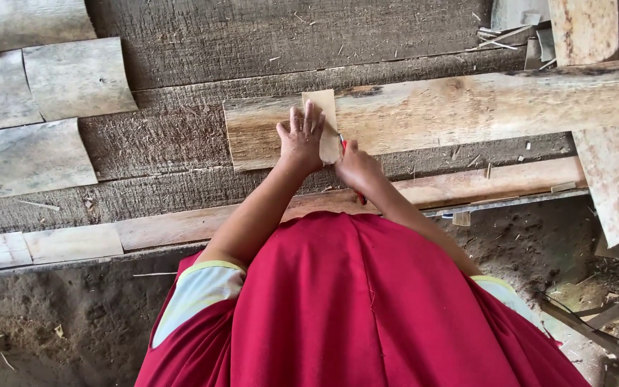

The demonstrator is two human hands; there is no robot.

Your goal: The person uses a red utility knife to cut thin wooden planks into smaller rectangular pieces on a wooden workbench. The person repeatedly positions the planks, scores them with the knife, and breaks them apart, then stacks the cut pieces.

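A small tan template piece (pixel 325 115) lies upright on the left end of a long pale wooden plank (pixel 467 104) on a rough workbench. My left hand (pixel 300 136) lies flat, fingers spread, pressing the template's left side onto the plank. My right hand (pixel 356 163) grips a red pencil (pixel 343 143) whose tip touches the template's lower right edge. Most of the pencil is hidden in the fist.
Several curved pale wood sheets (pixel 77 75) lie at the bench's left. A thin batten (pixel 73 242) runs along the bench's front edge. More boards (pixel 610 158) lean at the right. My red garment (pixel 352 308) fills the foreground above a dirt floor (pixel 73 315).
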